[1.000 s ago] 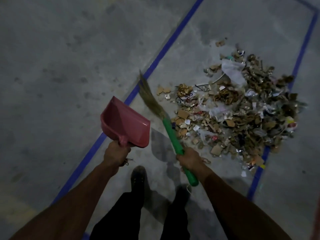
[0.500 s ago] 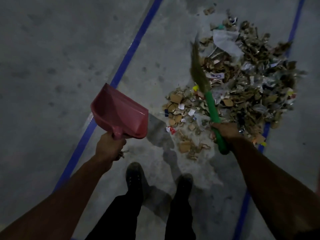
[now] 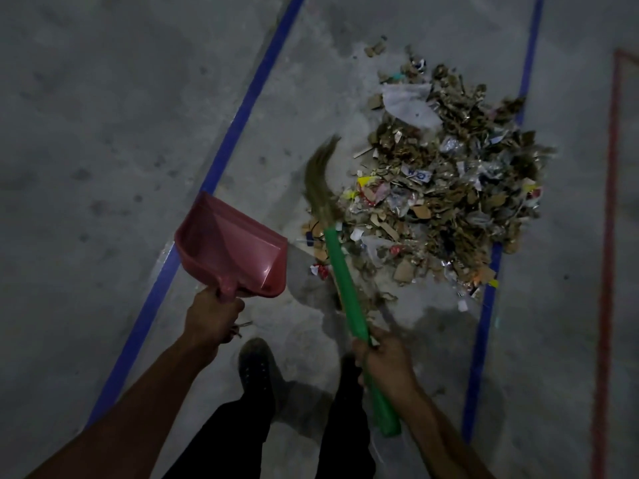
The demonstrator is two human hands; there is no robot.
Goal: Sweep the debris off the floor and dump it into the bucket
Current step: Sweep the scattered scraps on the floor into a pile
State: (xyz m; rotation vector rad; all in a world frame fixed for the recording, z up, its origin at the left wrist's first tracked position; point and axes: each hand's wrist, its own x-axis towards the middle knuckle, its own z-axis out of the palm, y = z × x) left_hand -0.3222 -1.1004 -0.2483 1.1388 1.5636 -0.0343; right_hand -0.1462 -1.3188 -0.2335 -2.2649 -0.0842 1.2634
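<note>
Though near, debris (image 3: 446, 198) beyond right hand (image 3: 387, 363).

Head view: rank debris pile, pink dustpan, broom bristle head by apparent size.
1. debris pile: largest by far.
2. pink dustpan: clearly smaller, though held off the floor nearer the camera, which inflates it.
3. broom bristle head: smallest, motion-blurred, so its outline is unsure.

Debris heap, broom and dustpan on a grey floor

A heap of debris (image 3: 446, 198), cardboard scraps, paper and wrappers, lies between two blue lines; the green-handled broom (image 3: 340, 274) has its blurred bristles at the heap's left edge; the empty pink dustpan (image 3: 235, 247) is held tilted to its left.
</note>
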